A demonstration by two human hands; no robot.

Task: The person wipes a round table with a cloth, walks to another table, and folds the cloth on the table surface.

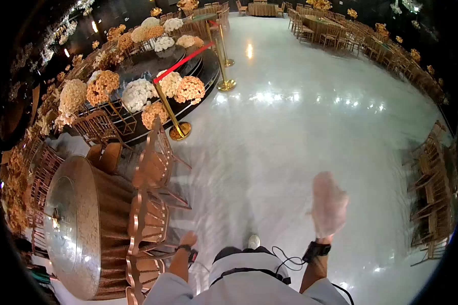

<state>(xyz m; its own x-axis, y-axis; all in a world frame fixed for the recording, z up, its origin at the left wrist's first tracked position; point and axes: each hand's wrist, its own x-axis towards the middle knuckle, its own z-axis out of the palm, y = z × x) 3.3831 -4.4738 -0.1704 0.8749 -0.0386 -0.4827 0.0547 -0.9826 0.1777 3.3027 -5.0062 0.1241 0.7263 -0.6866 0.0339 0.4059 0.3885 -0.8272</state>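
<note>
My right hand (329,204) is raised in front of me at the right, over the pale shiny floor, and is smeared by motion. A black device with a cable sits on its wrist. Lower down on the left, my left hand (189,239) hangs beside a row of gold-coloured chairs (155,223), with a black band on the wrist. It is small and blurred, and its fingers cannot be made out. Neither hand shows an object in it.
A round table (74,223) with a glass turntable stands at the left. Beyond it are gold posts (171,112) with a red ribbon (183,62), and a dark stepped platform with flower balls (137,95). More chairs (430,188) line the right side.
</note>
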